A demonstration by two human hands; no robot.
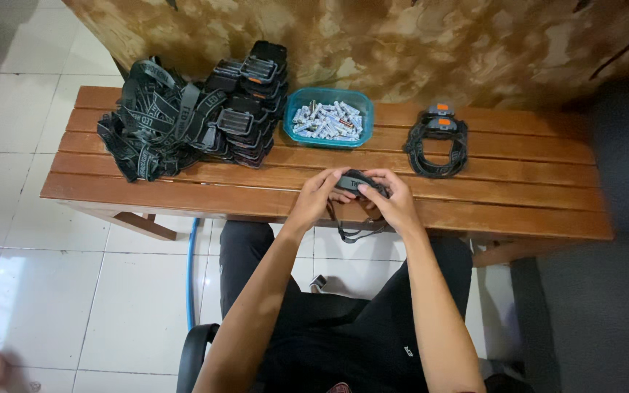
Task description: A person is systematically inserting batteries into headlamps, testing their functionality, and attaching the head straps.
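Observation:
Both of my hands hold one black headlamp (357, 182) over the near edge of a slatted wooden bench (518, 196). My left hand (318, 195) grips its left end, and my right hand (394, 200) wraps its right end. The headlamp's dark strap (354, 231) hangs down below the bench edge between my wrists.
A big heap of black headlamps with grey straps (191, 113) fills the bench's left part. A teal plastic tub of small batteries (329, 118) stands at the back middle. Two headlamps with orange buttons (438, 138) lie to the right. A mottled brown wall is behind; white floor tiles lie below.

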